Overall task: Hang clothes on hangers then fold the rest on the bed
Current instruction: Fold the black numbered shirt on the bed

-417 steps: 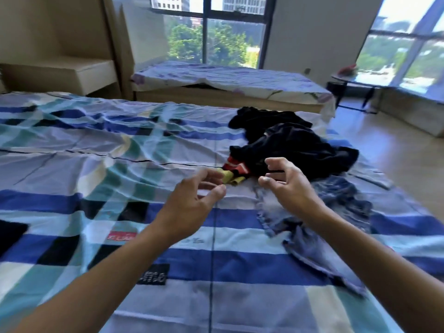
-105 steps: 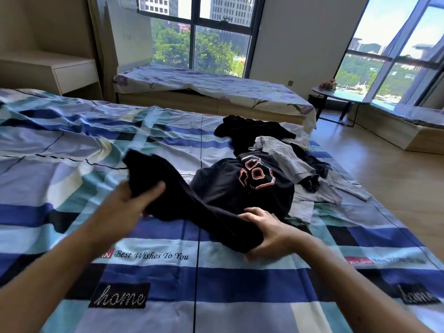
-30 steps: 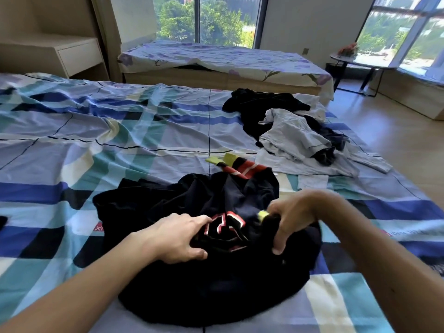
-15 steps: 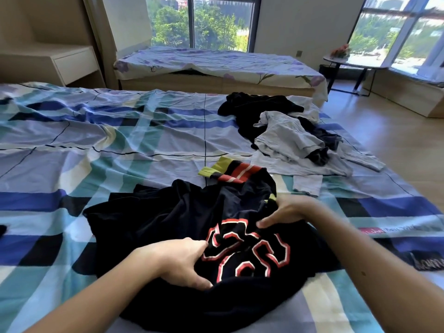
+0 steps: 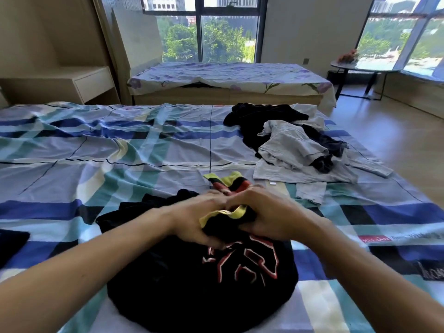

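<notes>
Both hands were in tight over the blue, teal and white checked cotton sheet [image 5: 96, 152] of the bed, working at the far end of the black jersey top with red-and-white outlined lettering [image 5: 187, 292]. The left hand [image 5: 197, 219] had its fingers curled into a bunch of the black cloth. The right hand [image 5: 269, 217] gripped the same bunch from the other side, knuckles almost meeting, with a yellow trimmed edge [image 5: 225, 213] poking up between them. Just beyond the hands lay a yellow, red and black striped band [image 5: 228, 182]; whether it was a cuff or a hem, I could not tell. The top itself sat in a rounded, crumpled mound near the front of the bed, lettering up, with no flat layer or clean fold showing, so by my reckoning this fold had barely begun. There was plenty left, too: far off to the right a rumpled pale grey cotton garment [image 5: 288, 147] sprawled over a loose black garment [image 5: 259, 116], with a dark navy piece [image 5: 334, 143] tangled in beside it, all unfolded. A corner of dark cloth [image 5: 12, 241] showed at the left edge, too cut off to judge. No hanger was anywhere in view, so how the hanging half of the job stood could not be called from here.
</notes>
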Action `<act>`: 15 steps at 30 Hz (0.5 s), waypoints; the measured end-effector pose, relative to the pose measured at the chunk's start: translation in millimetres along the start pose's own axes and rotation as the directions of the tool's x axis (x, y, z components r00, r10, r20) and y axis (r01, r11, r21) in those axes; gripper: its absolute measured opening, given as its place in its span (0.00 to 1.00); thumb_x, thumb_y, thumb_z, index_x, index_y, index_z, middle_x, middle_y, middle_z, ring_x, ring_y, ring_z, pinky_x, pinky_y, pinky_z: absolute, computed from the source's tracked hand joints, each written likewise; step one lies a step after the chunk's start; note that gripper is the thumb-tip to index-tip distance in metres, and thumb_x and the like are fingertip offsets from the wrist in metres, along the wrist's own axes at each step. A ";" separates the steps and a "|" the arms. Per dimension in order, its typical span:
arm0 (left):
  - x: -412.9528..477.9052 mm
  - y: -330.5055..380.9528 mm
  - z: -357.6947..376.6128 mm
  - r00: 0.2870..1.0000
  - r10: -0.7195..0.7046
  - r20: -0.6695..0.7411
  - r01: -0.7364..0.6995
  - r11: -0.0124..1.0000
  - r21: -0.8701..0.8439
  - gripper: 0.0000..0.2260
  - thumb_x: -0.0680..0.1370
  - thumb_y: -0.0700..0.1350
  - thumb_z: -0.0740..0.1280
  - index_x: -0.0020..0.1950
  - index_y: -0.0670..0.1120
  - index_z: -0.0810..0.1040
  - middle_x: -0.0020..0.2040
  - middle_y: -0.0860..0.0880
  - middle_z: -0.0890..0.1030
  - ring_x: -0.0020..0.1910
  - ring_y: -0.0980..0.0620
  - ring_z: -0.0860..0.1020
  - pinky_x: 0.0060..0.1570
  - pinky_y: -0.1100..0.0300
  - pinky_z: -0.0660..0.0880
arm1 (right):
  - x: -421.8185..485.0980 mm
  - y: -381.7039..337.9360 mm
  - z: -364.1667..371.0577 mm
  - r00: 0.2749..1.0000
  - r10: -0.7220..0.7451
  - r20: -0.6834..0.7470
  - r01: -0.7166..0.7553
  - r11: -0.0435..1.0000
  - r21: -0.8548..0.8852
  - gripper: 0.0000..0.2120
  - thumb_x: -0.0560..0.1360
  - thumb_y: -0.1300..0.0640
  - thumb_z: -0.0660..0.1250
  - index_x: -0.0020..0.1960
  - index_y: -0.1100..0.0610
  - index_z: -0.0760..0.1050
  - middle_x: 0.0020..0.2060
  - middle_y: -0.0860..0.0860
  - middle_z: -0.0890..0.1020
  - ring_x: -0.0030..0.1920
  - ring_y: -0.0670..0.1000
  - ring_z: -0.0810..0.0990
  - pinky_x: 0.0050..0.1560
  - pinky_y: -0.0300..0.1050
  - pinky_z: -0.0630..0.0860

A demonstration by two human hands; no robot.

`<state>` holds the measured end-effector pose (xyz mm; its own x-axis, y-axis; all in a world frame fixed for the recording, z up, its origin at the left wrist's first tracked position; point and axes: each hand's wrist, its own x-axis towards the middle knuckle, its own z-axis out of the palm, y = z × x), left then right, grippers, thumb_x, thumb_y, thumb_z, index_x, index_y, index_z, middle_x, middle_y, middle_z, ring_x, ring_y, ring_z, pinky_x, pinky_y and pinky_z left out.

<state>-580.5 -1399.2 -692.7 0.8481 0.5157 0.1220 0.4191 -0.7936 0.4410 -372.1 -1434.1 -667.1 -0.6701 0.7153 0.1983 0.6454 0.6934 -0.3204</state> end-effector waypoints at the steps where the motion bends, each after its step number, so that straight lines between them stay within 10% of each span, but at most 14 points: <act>1: 5.1 3.8 4.5 1.000 -0.013 -0.019 0.012 1.000 -0.023 0.20 0.70 0.50 0.78 0.59 0.53 0.75 0.55 0.55 0.80 0.54 0.59 0.76 0.57 0.65 0.70 | -4.1 6.6 -7.8 0.998 0.045 -0.052 -0.045 0.999 -0.004 0.04 0.72 0.52 0.71 0.45 0.47 0.77 0.38 0.45 0.81 0.39 0.47 0.77 0.42 0.49 0.74; 6: 17.3 -5.0 -15.5 0.954 -0.225 -0.198 0.216 0.974 -0.062 0.06 0.73 0.47 0.76 0.44 0.47 0.81 0.37 0.51 0.81 0.32 0.58 0.77 0.35 0.60 0.73 | -19.5 49.6 -35.5 0.895 0.220 -0.389 -0.245 0.969 -0.014 0.12 0.70 0.50 0.70 0.36 0.51 0.68 0.28 0.46 0.73 0.32 0.44 0.70 0.38 0.53 0.74; 15: -13.0 3.1 -93.7 0.792 -0.254 -0.555 0.328 0.944 0.036 0.06 0.69 0.52 0.73 0.38 0.53 0.79 0.32 0.55 0.79 0.33 0.59 0.77 0.35 0.58 0.71 | -23.8 85.0 -46.2 0.719 0.389 -0.575 -0.400 0.909 0.114 0.15 0.69 0.47 0.78 0.39 0.49 0.72 0.33 0.45 0.75 0.37 0.51 0.75 0.38 0.49 0.71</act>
<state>-620.6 -1378.1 -609.6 0.3854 0.7894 0.4779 0.6855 -0.5915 0.4244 -284.4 -1388.2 -656.3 -0.0201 0.8343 0.5510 0.8131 0.3343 -0.4766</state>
